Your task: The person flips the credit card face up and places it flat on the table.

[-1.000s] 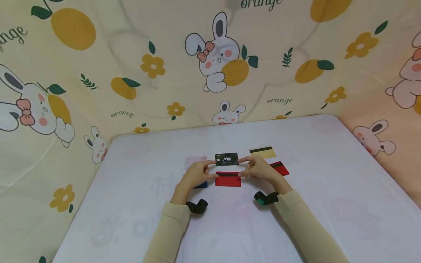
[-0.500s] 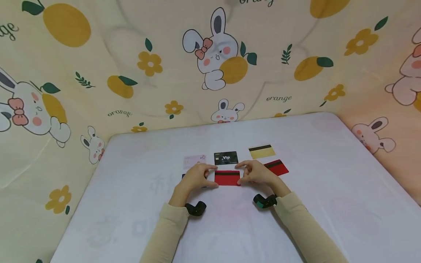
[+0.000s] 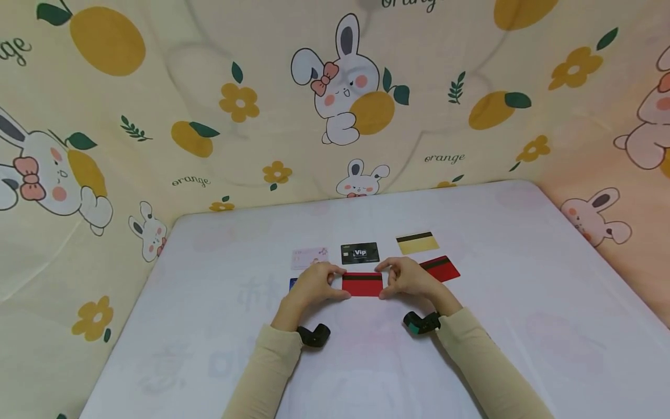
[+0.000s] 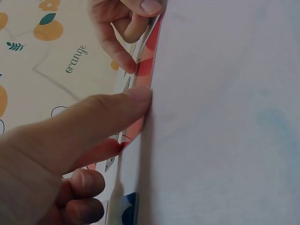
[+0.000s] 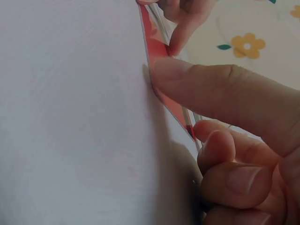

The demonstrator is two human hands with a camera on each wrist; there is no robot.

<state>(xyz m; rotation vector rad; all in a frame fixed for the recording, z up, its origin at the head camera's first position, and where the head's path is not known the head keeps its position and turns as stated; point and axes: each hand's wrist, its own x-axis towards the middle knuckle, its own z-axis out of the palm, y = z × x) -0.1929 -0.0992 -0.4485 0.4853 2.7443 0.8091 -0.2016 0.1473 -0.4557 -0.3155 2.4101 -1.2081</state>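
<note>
A red bank card with a dark magnetic stripe lies on the white table in front of a black Vip card. My left hand holds its left side, thumb at the near corner and index finger at the far one. At the right side my right hand holds it the same way. Both wrist views show the red card low along the tabletop between the thumbs and index fingers; the right thumb presses near its corner. A blue card is mostly hidden behind my left hand.
A pale pink card lies left of the Vip card. To the right are a gold card and a second red card, set at an angle and partly covered by my right hand. A patterned cloth rises behind the table.
Both index fingers have come down from the Vip card to the red card's far corners, and the thumbs have slid to its near corners. The cards lie nearly where they were.
</note>
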